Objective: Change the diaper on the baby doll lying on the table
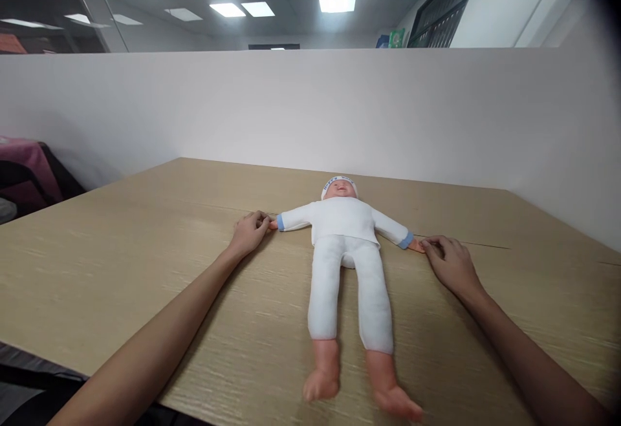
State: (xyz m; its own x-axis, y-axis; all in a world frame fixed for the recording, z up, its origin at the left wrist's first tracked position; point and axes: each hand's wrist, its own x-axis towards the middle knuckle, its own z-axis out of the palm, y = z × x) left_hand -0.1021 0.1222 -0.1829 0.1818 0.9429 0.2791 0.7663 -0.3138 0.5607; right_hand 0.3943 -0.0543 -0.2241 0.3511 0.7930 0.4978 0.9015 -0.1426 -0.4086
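Observation:
A baby doll [343,222] lies on its back on the wooden table [145,245], its head toward the wall and its bare feet toward me. It wears a white top and trousers with blue cuffs and a white cap with lettering. Both of its arms are spread out to the sides. My left hand [251,232] is closed on the doll's hand at the left, fingers pinched around it. At the right, my right hand [451,261] pinches the doll's other hand between thumb and fingers. Both of my forearms rest low over the table.
Behind the table stands a low white partition wall [252,109], which meets another wall at the right. A pink and black bag [29,167] sits beyond the table's left edge. Ceiling lights [337,4] show above the partition.

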